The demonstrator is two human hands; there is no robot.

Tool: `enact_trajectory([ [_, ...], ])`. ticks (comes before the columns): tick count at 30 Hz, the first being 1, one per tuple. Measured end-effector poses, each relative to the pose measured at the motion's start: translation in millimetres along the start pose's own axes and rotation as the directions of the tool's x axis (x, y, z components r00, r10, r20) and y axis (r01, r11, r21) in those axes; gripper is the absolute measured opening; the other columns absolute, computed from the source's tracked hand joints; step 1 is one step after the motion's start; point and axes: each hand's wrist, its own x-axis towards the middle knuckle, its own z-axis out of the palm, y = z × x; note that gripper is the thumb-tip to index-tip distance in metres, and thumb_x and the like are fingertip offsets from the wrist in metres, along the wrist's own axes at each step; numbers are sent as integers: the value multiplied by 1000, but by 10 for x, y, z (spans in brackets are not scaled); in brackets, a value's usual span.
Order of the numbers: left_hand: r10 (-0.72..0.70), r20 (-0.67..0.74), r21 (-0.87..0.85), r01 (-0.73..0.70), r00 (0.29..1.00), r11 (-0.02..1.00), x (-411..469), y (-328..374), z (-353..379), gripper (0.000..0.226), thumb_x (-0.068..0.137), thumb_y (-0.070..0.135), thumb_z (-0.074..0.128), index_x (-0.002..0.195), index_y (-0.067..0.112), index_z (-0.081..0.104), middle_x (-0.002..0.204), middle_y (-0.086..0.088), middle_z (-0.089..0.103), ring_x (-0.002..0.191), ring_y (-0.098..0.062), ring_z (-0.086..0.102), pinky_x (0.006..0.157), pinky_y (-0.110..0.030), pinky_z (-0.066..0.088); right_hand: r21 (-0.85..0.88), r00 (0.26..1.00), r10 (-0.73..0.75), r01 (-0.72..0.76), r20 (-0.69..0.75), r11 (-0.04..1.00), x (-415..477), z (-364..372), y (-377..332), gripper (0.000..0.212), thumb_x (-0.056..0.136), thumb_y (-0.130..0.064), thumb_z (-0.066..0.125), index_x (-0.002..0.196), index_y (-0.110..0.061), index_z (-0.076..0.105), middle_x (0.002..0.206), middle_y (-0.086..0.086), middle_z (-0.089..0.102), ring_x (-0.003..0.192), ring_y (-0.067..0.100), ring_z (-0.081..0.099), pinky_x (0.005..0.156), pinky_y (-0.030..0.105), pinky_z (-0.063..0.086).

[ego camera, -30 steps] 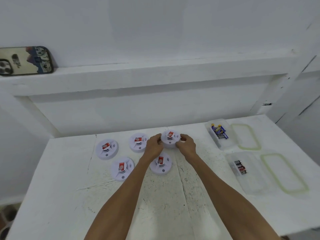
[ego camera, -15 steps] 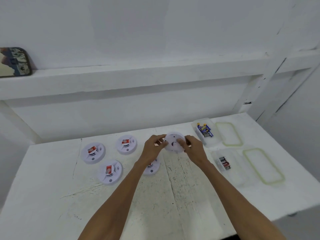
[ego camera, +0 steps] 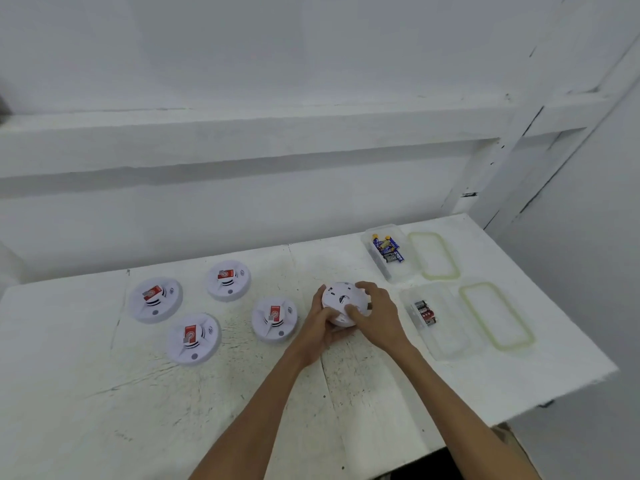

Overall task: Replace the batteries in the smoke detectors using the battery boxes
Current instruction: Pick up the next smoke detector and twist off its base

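The smoke detector in work is lifted just above the white table, near its middle, turned so that its plain back faces up. It sits between both hands, left of the two boxes.

On the right side of the table lie two clear plastic battery boxes, both open. The far battery box holds a small heap of blue and yellow batteries at its far end. Its green-rimmed lid lies flat just beside it on the right. The near battery box holds a few dark red-banded batteries at its far left corner; the rest of it shows bare. Its own lid lies flat on its right, likewise green-rimmed.

The left hand grips the detector from the left and near side, fingers curled under its rim. The right hand grasps it from the right, thumb pressed on the upturned back and fingers wrapped round the far edge.

Four other detectors rest face up on the table to the left, each with a red label.
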Motion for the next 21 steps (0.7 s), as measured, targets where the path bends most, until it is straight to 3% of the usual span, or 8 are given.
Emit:
enact_trajectory([
  [2, 4, -24, -2, -4, 1000, 1000, 4, 5, -15, 66, 93, -3, 50, 153, 23, 40, 148, -16, 57, 126, -37, 65, 105, -65, 51, -46, 999, 9, -7, 46, 999, 2, -15, 18, 56, 86, -38, 73, 137, -23, 53, 136, 5, 47, 119, 20, 52, 89, 22, 38],
  [4, 4, -16, -43, -5, 1000, 999, 22, 4, -65, 56, 102, -4, 47, 151, 22, 43, 150, -15, 55, 130, -37, 63, 106, -64, 50, -75, 998, -2, 7, 62, 997, 11, -41, 46, 62, 83, -43, 76, 136, -22, 54, 137, 3, 45, 119, 19, 52, 89, 22, 40],
  [8, -10, 0, -70, 10, 1000, 998, 15, -3, -98, 54, 107, 14, 54, 156, 30, 39, 153, -11, 55, 134, -35, 60, 112, -60, 47, -88, 997, -71, 73, 28, 993, 21, -76, 59, 63, 77, -46, 81, 128, -16, 61, 132, 0, 48, 113, 13, 54, 90, 32, 54],
  [11, 30, -21, -15, -30, 999, 999, -6, -19, -70, 50, 107, 23, 57, 155, 20, 43, 151, -15, 57, 133, -34, 61, 109, -53, 52, -82, 997, -71, 70, -14, 994, 49, -79, 35, 57, 75, -42, 84, 119, -13, 63, 123, 2, 57, 107, 14, 57, 89, 36, 55],
  [21, 40, -94, 48, -36, 995, 998, -5, -8, -42, 49, 112, 27, 43, 161, 26, 36, 148, -10, 61, 131, -27, 64, 106, -44, 55, -299, 997, -1, 24, 76, 954, 165, -62, -156, 65, 73, -51, 78, 116, -8, 55, 109, 3, 57, 99, 20, 54, 74, 26, 39],
])
